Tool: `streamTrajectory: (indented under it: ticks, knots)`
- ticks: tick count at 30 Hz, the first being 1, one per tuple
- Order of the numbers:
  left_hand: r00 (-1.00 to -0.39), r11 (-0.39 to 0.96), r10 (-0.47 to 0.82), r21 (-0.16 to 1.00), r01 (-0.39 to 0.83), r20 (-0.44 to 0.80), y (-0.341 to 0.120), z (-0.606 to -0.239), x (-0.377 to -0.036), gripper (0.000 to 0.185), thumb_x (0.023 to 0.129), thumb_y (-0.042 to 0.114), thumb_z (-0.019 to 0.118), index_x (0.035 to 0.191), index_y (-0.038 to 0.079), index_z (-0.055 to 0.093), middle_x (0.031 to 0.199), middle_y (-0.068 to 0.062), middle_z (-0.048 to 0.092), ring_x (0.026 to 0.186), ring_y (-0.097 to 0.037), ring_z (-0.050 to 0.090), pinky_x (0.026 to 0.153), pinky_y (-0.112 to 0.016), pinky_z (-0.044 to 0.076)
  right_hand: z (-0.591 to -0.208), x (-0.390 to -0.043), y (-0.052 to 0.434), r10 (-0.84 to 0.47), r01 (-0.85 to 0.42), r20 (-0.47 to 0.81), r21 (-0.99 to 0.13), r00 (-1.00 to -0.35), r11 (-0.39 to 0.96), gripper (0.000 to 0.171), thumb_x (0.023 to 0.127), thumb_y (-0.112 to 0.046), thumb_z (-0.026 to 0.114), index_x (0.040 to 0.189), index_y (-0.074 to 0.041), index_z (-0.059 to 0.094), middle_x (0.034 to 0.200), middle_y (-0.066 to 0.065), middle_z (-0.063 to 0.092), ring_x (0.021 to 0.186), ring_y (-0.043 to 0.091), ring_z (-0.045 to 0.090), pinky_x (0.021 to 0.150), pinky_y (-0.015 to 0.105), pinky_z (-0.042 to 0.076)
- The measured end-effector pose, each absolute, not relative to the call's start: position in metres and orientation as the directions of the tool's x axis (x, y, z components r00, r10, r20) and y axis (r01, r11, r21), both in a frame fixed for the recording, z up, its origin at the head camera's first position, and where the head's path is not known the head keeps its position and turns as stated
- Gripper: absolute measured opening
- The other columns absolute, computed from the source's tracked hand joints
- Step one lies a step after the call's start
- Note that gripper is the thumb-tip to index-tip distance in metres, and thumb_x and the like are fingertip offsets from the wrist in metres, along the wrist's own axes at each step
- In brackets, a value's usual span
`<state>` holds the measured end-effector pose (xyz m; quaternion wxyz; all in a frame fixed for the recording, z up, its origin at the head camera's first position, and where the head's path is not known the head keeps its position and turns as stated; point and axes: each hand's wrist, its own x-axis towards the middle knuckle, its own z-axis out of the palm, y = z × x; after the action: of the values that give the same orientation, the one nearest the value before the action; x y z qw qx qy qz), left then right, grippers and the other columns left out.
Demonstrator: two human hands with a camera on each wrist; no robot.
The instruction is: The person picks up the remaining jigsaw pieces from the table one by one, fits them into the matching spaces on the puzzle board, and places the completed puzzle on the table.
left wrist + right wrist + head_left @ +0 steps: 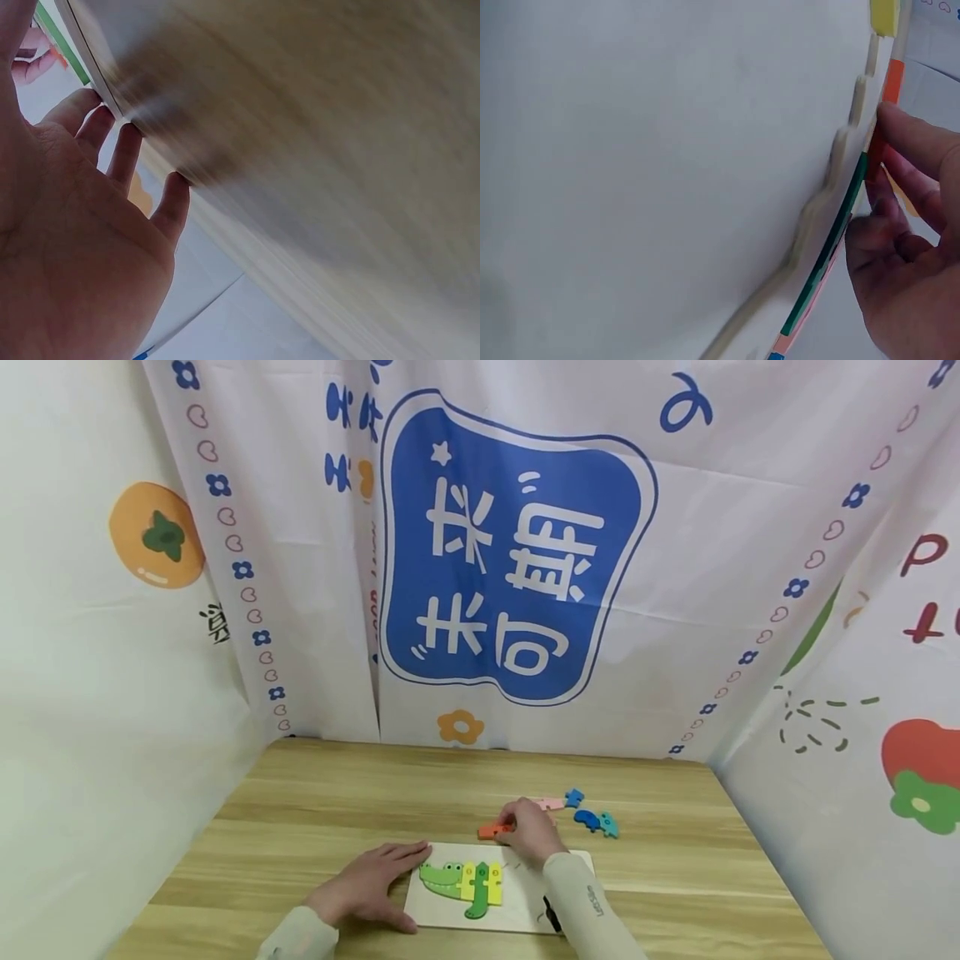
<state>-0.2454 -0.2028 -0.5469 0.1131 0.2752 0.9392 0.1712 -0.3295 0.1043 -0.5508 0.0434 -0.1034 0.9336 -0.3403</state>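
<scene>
A white puzzle board (519, 912) lies on the table. On its left part sit a light green crocodile head piece (441, 878), yellow pieces (495, 887) and a dark green piece (481, 893) between them. My left hand (366, 885) rests at the board's left edge with fingers spread; the left wrist view shows its fingertips (127, 133) along that edge. Just beyond the board's far edge, my right hand (534, 833) pinches an orange puzzle piece (490, 832) between thumb and fingers. In the right wrist view a dark green piece (838, 232) lies beside that hand.
Behind and right of my right hand lie a pink piece (551, 803), a blue piece (574, 797), a dark blue curved piece (586, 818) and a teal piece (608, 825). The wooden table (352, 793) ends at a printed white cloth (675, 677); more cloth hangs at both sides.
</scene>
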Motion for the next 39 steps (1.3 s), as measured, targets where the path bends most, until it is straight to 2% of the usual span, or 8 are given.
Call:
streamTrajectory:
  ticks: [5, 13, 19, 23, 26, 33, 36, 39]
  knots:
    - [-0.819, 0.783, 0.562, 0.396, 0.480, -0.119, -0.202, -0.549, -0.246, 0.111, 0.073, 0.072, 0.081, 0.162, 0.022, 0.038, 0.167, 0.000, 0.038, 0.147, -0.037, 0.041, 0.114, -0.065, 0.037, -0.545, -0.328, 0.111, -0.246, -0.189, 0.021, -0.705, -0.969, 0.684, 0.012, 0.091, -0.017, 0.081, 0.101, -0.018, 0.073, 0.098, -0.004, 0.069, 0.087, 0.015, 0.060, 0.080, 0.036, 0.057]
    - [-0.818, 0.774, 0.561, 0.431, 0.464, -0.127, -0.205, -0.542, -0.247, 0.109, 0.074, 0.067, 0.084, 0.161, 0.020, 0.039, 0.167, -0.002, 0.038, 0.148, -0.039, 0.040, 0.115, -0.068, 0.035, -0.529, -0.327, 0.125, -0.264, -0.262, 0.157, -0.864, -0.952, 0.431, 0.016, 0.094, -0.010, 0.077, 0.109, -0.013, 0.075, 0.106, 0.005, 0.072, 0.089, 0.017, 0.068, 0.076, 0.025, 0.059]
    - [-0.815, 0.769, 0.566, 0.436, 0.467, -0.126, -0.205, -0.541, -0.247, 0.109, 0.074, 0.067, 0.083, 0.162, 0.020, 0.038, 0.167, -0.003, 0.038, 0.148, -0.041, 0.040, 0.114, -0.068, 0.035, -0.523, -0.324, 0.133, -0.200, -0.159, 0.112, -0.958, -0.973, 0.239, 0.027, 0.101, -0.014, 0.069, 0.128, -0.013, 0.070, 0.117, 0.011, 0.069, 0.103, 0.027, 0.068, 0.088, 0.047, 0.062]
    - [-0.815, 0.770, 0.564, 0.437, 0.464, -0.129, -0.204, -0.542, -0.245, 0.109, 0.074, 0.066, 0.083, 0.162, 0.020, 0.038, 0.167, -0.002, 0.038, 0.148, -0.039, 0.040, 0.115, -0.067, 0.035, -0.520, -0.321, 0.141, -0.181, -0.093, 0.068, -0.986, -0.981, 0.136, 0.033, 0.106, -0.013, 0.060, 0.139, -0.016, 0.063, 0.126, 0.013, 0.065, 0.107, 0.023, 0.068, 0.094, 0.058, 0.058]
    - [-0.817, 0.773, 0.562, 0.436, 0.461, -0.132, -0.204, -0.541, -0.244, 0.108, 0.075, 0.066, 0.083, 0.162, 0.020, 0.038, 0.167, -0.002, 0.038, 0.148, -0.039, 0.040, 0.115, -0.067, 0.035, -0.517, -0.319, 0.148, -0.176, -0.093, 0.073, -0.990, -0.982, 0.108, 0.036, 0.107, -0.010, 0.056, 0.142, -0.019, 0.061, 0.125, 0.015, 0.064, 0.108, 0.027, 0.068, 0.093, 0.056, 0.059]
    - [-0.822, 0.780, 0.553, 0.433, 0.452, -0.138, -0.203, -0.539, -0.244, 0.108, 0.075, 0.066, 0.083, 0.161, 0.020, 0.039, 0.166, -0.003, 0.039, 0.148, -0.038, 0.040, 0.116, -0.067, 0.035, -0.515, -0.322, 0.160, -0.165, -0.113, 0.094, -0.987, -0.982, 0.111, 0.038, 0.110, -0.008, 0.049, 0.143, -0.021, 0.062, 0.114, 0.011, 0.062, 0.101, 0.036, 0.059, 0.084, 0.033, 0.056]
    - [-0.821, 0.780, 0.553, 0.433, 0.451, -0.140, -0.203, -0.540, -0.244, 0.108, 0.075, 0.066, 0.083, 0.162, 0.020, 0.038, 0.167, -0.003, 0.039, 0.148, -0.038, 0.040, 0.116, -0.066, 0.034, -0.515, -0.322, 0.163, -0.162, -0.117, 0.098, -0.987, -0.982, 0.113, 0.040, 0.110, -0.008, 0.047, 0.146, -0.020, 0.059, 0.110, 0.010, 0.061, 0.100, 0.036, 0.058, 0.083, 0.032, 0.055]
    - [-0.822, 0.780, 0.552, 0.434, 0.450, -0.141, -0.203, -0.541, -0.244, 0.108, 0.075, 0.066, 0.083, 0.162, 0.021, 0.038, 0.167, -0.002, 0.039, 0.149, -0.038, 0.040, 0.116, -0.066, 0.034, -0.514, -0.321, 0.166, -0.149, -0.131, 0.115, -0.986, -0.982, 0.107, 0.043, 0.108, -0.005, 0.050, 0.148, -0.019, 0.054, 0.106, 0.011, 0.062, 0.099, 0.038, 0.060, 0.085, 0.039, 0.057]
